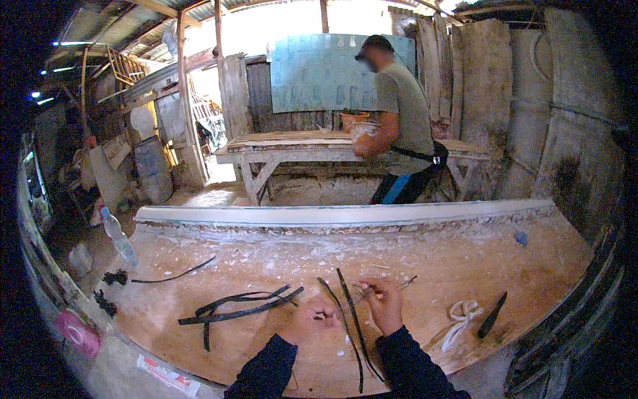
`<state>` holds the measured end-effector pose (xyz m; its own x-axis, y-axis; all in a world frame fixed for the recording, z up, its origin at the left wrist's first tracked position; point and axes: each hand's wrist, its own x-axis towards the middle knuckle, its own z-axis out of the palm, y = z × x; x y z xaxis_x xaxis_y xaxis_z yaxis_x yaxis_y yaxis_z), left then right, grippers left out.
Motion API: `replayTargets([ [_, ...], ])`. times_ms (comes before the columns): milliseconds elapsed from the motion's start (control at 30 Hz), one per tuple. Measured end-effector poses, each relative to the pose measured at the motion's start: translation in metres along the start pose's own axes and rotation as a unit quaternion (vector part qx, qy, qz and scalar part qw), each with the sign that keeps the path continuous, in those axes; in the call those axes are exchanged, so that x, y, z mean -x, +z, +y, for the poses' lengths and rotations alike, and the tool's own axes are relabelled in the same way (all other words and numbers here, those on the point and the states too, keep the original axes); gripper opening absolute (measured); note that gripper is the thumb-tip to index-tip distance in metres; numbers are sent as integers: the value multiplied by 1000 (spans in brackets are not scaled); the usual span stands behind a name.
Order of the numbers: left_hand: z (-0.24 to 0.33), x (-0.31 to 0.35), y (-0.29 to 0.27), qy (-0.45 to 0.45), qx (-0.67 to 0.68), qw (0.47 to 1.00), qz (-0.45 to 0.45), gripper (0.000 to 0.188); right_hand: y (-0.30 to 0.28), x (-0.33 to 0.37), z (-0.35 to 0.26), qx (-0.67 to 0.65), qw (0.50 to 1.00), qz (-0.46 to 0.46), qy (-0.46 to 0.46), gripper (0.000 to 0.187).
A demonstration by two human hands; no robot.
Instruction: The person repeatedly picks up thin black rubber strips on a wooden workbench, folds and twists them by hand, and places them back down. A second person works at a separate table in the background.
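My left hand (309, 322) is closed in a loose fist low over the wooden tabletop; dark bits show between its fingers, too small to name. My right hand (385, 304) is raised slightly, with thumb and forefinger pinched together. A thin dark strand (407, 282) shows beside those fingertips; whether they grip it I cannot tell. Between the hands, long narrow black strips (352, 311) run toward my body. More black strips (232, 307) lie crossed to the left of my left hand, and a single thin one (174, 274) lies farther left.
On the right lie a black-bladed tool (492, 315) and a knotted white cloth strip (460, 324). A plastic bottle (118, 237) and dark bundles (106, 292) are at the left. A long white moulding (345, 214) spans the table's far edge. Beyond, a person (405, 113) holds a bucket at a bench (292, 157).
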<state>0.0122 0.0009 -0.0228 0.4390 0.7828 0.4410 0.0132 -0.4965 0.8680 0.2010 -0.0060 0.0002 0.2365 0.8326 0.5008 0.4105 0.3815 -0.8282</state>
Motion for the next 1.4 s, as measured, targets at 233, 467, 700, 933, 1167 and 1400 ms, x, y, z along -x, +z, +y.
replayTargets([
  [233,-1,-2,-19,-82,-40,949,301,7,2,8,-10,-185,955,-233,14,13],
  [467,-2,-6,-19,-67,-183,933,301,5,15,23,-20,-255,835,-487,-20,20],
  [700,-3,-3,-16,-39,-138,962,234,7,4,15,-6,-281,888,-364,13,12],
  [933,-4,-1,11,93,-43,993,-59,9,5,4,1,18,996,-68,58,5],
  [1167,21,7,31,-32,101,990,-94,18,3,1,-3,-6,1000,-5,2,7],
  [1400,-1,-4,13,21,16,998,64,18,3,-6,19,-3,999,1,-46,12],
])
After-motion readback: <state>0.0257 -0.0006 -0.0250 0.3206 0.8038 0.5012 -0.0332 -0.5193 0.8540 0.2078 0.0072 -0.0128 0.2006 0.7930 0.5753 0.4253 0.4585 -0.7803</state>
